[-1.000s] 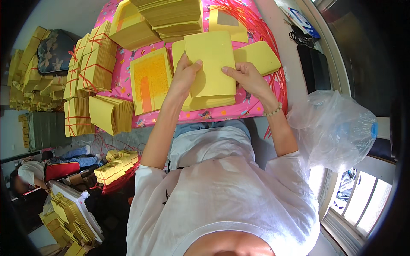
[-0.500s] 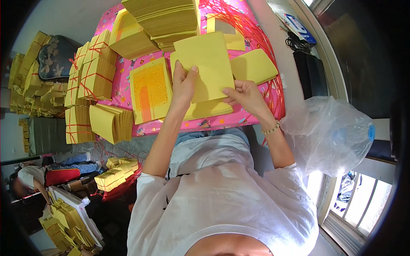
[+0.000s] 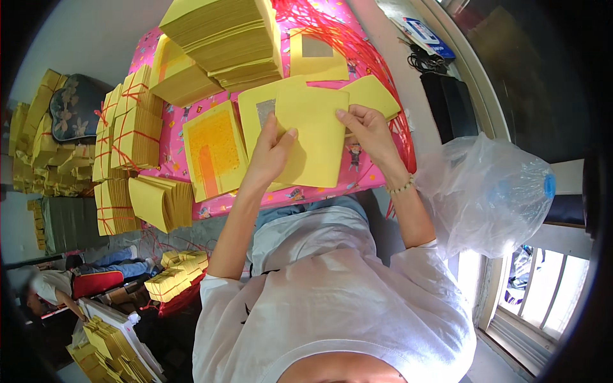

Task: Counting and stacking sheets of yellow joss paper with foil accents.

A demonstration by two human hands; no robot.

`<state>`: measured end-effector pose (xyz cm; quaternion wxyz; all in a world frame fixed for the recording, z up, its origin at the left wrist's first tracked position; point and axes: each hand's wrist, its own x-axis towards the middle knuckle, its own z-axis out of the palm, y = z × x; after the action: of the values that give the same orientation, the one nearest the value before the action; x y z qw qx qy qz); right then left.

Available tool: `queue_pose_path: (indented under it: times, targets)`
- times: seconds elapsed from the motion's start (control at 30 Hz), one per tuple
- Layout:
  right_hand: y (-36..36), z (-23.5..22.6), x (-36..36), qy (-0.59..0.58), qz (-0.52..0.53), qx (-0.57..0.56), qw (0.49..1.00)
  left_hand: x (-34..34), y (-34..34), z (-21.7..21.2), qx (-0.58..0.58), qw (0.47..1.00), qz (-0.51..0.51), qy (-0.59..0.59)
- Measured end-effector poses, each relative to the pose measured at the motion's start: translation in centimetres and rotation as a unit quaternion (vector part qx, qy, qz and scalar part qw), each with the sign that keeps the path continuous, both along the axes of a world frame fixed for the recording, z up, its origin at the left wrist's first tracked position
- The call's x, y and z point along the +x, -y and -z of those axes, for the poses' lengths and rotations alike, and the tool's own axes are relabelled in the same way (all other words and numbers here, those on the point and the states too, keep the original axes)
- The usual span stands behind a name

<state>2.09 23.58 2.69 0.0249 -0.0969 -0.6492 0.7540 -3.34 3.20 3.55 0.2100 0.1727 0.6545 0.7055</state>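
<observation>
In front of me, over the table's near side, I hold a plain yellow paper sheet [image 3: 314, 131]. My left hand [image 3: 271, 153] grips its left side, thumb on top. My right hand [image 3: 371, 133] pinches the upper right edge between thumb and fingers. Behind it, to the left, shows yellow paper with a grey square [image 3: 264, 110]; whether my left hand grips that too is hidden. Beside my left hand lies a yellow sheet with an orange patch [image 3: 216, 150]. A plain yellow paper stack [image 3: 373, 96] lies just beyond my right hand.
Tall stacks of yellow paper [image 3: 223, 45] stand at the back of the pink table [image 3: 172, 131]. Tied bundles [image 3: 136, 121] and a folded stack [image 3: 163, 201] line its left. Red strings [image 3: 383, 70] hang along the right. A clear plastic bag [image 3: 472, 191] is near my right arm. A person [image 3: 54, 287] works at lower left.
My right hand has shifted from the sheet's lower right corner to its upper right edge. The sheet has come lower, and paper with a grey square now shows behind it.
</observation>
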Motion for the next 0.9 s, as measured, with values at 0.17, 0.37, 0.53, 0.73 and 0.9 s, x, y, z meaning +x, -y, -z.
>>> queue_pose_path:
  times: [0.17,0.37,0.53,0.73,0.9]
  targets:
    - [-0.3,-0.6,1.4,0.025,-0.052,0.067,0.996,-1.3,-0.1,-0.6,-0.06,0.996,0.058,0.013]
    - [-0.4,0.0,2.8,0.041,-0.039,0.012,0.998,-2.5,-2.3,-0.7,-0.015,0.996,0.084,-0.009]
    - [-3.2,2.0,1.5,0.019,0.117,-0.012,0.993,-4.4,-2.1,0.6,-0.093,0.993,0.03,-0.072]
    - [-6.2,4.6,0.5,0.003,0.223,-0.026,0.974,-2.9,0.1,1.2,-0.091,0.987,-0.04,-0.125]
    - [-6.1,6.0,0.1,0.008,0.236,-0.019,0.971,-0.9,0.9,2.1,-0.117,0.988,-0.026,-0.101]
